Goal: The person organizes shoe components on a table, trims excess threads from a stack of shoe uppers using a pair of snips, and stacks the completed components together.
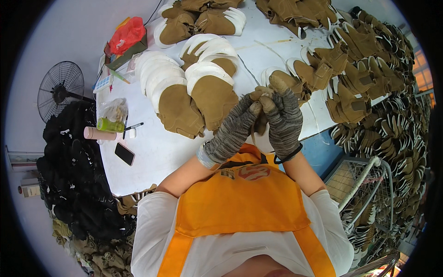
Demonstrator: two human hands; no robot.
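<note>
In grey knitted gloves, my left hand (236, 123) and my right hand (283, 121) meet above the table's front edge, fingers closed and fingertips together. Between them is a brown suede-like piece (261, 125), largely covered by the gloves; its full shape cannot be made out. A thin light strip hangs below it. Just left of my left hand lie overlapping brown shoe uppers (213, 98) with white toe parts, in two rows. More brown uppers (310, 74) lie right behind my right hand.
The white table (152, 159) bears a phone (124, 153), a pink bottle (99, 134), pens, and a box with a red bag (128, 36). A fan (60, 92) and black piled goods (76, 161) stand left. At right are a wire cart (364, 189) and heaped uppers (397, 152).
</note>
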